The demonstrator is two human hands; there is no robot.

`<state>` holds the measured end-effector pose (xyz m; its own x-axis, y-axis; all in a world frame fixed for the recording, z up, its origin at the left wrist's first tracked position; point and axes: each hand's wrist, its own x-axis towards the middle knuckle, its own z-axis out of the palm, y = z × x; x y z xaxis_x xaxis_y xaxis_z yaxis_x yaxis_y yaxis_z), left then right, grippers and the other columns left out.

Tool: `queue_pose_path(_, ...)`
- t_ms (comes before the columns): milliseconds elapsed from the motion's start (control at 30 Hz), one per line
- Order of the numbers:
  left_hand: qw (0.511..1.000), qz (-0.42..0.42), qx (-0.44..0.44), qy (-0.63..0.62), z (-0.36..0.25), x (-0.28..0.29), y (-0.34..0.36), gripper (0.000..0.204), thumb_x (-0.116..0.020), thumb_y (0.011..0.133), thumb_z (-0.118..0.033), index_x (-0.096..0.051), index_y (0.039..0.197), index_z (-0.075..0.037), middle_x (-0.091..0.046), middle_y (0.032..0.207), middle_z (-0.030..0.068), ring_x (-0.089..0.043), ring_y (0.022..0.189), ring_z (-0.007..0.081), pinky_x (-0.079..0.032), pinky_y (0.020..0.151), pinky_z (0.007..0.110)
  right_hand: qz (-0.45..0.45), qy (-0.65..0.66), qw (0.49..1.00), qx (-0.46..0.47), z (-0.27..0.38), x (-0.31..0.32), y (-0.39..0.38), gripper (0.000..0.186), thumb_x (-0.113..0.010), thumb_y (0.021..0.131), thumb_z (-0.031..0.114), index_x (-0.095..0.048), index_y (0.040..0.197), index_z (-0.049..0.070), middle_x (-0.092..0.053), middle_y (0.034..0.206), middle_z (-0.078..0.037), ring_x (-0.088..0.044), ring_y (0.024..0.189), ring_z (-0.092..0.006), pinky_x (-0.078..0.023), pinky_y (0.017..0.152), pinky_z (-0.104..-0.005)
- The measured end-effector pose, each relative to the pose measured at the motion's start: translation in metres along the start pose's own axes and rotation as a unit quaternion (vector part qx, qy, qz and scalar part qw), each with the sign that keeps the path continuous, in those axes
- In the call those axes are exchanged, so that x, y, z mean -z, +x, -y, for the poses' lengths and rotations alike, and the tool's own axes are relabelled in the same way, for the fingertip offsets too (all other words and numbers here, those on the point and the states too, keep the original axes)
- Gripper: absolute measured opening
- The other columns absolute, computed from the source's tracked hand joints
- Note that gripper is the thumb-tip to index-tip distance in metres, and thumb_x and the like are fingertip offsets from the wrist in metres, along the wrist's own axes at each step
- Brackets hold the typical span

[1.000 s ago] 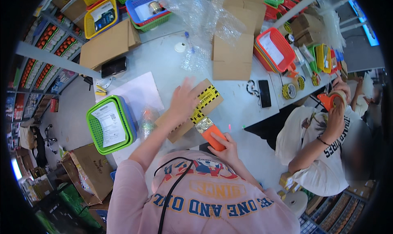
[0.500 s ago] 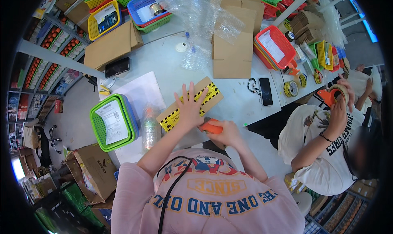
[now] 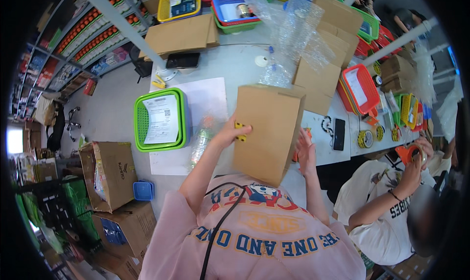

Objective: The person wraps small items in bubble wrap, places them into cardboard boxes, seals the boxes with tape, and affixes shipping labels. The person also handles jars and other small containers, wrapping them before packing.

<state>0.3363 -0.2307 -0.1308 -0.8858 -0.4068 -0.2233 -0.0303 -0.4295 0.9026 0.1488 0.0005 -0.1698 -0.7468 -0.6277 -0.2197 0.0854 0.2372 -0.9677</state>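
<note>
A brown cardboard box [image 3: 267, 133] stands raised over the table in front of me, one broad side facing up at me. My left hand [image 3: 229, 134] grips its left edge, thumb on the face over a short end of yellow-and-black tape [image 3: 241, 131]. The fingers behind the edge are hidden. Off the box's right side, my right hand [image 3: 307, 153] is open with fingers apart. Orange parts of the tape dispenser [image 3: 295, 156] show beside that hand, mostly hidden. Left of the box lies a bottle in bubble wrap [image 3: 201, 142].
Stacked green and blue baskets [image 3: 185, 128] hold a paper sheet on the left. Bubble wrap [image 3: 293, 40] and flattened cardboard [image 3: 318, 81] lie at the back. A phone [image 3: 339, 134], tape rolls [image 3: 365, 139] and red baskets [image 3: 360, 89] sit rightward. A co-worker [image 3: 377, 201] holds a tape dispenser.
The box has been lifted and tipped up, so a plain broad side faces me instead of the taped one. My right hand has let go of the orange tape dispenser. My left hand moved to the box's edge.
</note>
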Motion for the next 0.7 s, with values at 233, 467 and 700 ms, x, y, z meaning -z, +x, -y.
queue_pose_path(233,0.692,-0.34,-0.022,0.636,0.034,0.022,-0.033,0.093,-0.074,0.072,-0.026,-0.019,0.146,-0.018,-0.028,0.141,0.0239,-0.022,0.131,0.046,-0.022,0.104,0.056,0.059,-0.437,0.88,0.176,0.073,-0.047,0.009,0.042,-0.057,0.083,0.003,-0.042,0.122,-0.001,-0.061,0.071,-0.025,-0.06,0.067,-0.0434,-0.047,0.058,-0.0462)
queue_pose_path(467,0.716,-0.333,0.106,0.604,0.058,0.074,-0.04,0.109,-0.078,0.06,-0.018,-0.012,0.147,-0.024,-0.041,0.118,0.0195,-0.041,0.11,0.0375,-0.033,0.094,0.051,0.096,-0.501,0.847,0.148,0.044,-0.089,0.023,0.05,-0.058,0.086,0.013,-0.038,0.129,0.0,-0.063,0.085,-0.024,-0.062,0.078,-0.041,-0.048,0.066,-0.0483)
queue_pose_path(700,0.814,-0.409,-0.185,0.369,-0.054,0.008,-0.098,0.111,-0.076,0.053,-0.013,-0.015,0.145,-0.009,-0.039,0.122,0.0156,-0.041,0.11,0.0337,-0.033,0.097,0.043,0.186,-0.248,0.92,0.24,0.108,-0.07,-0.003,0.051,-0.061,0.085,0.018,-0.043,0.129,-0.001,-0.05,0.125,-0.021,-0.051,0.115,-0.0309,-0.042,0.092,-0.0383)
